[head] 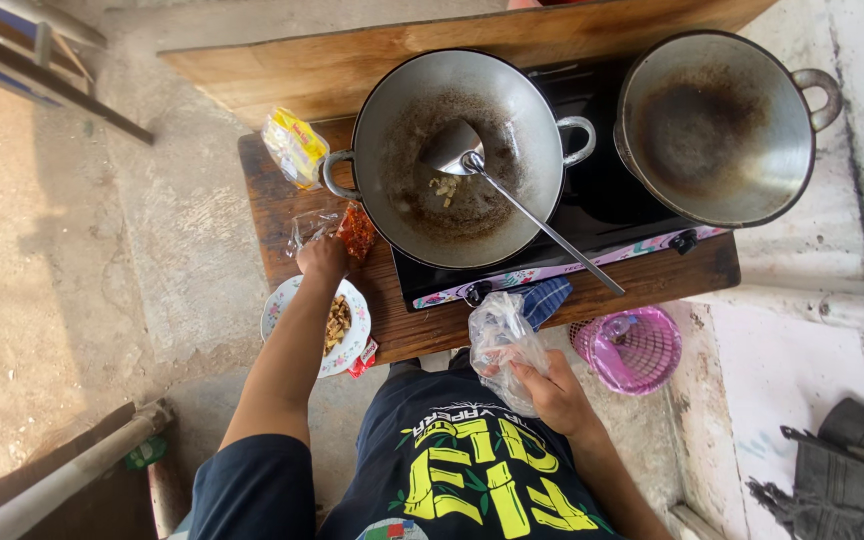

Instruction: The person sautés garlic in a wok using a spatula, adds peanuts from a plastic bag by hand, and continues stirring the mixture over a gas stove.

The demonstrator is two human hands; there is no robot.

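My left hand (323,256) reaches over the wooden table (270,205) and grips a small clear packet of red-brown paste (355,231) beside the left wok. Just below that hand sits a flowered white plate (352,340) with chopped brown pieces. My right hand (552,392) is held near my body, closed on a crumpled clear plastic bag (501,340). The left wok (457,155) stands on the black stove (592,190), holding a few food bits and a metal spatula (512,195) that leans over its rim.
A second empty wok (717,125) sits on the right burner. A yellow packet (295,146) lies at the table's far left. A blue cloth (547,297) hangs at the stove front. On the ground to the right stands a pink basket (632,348).
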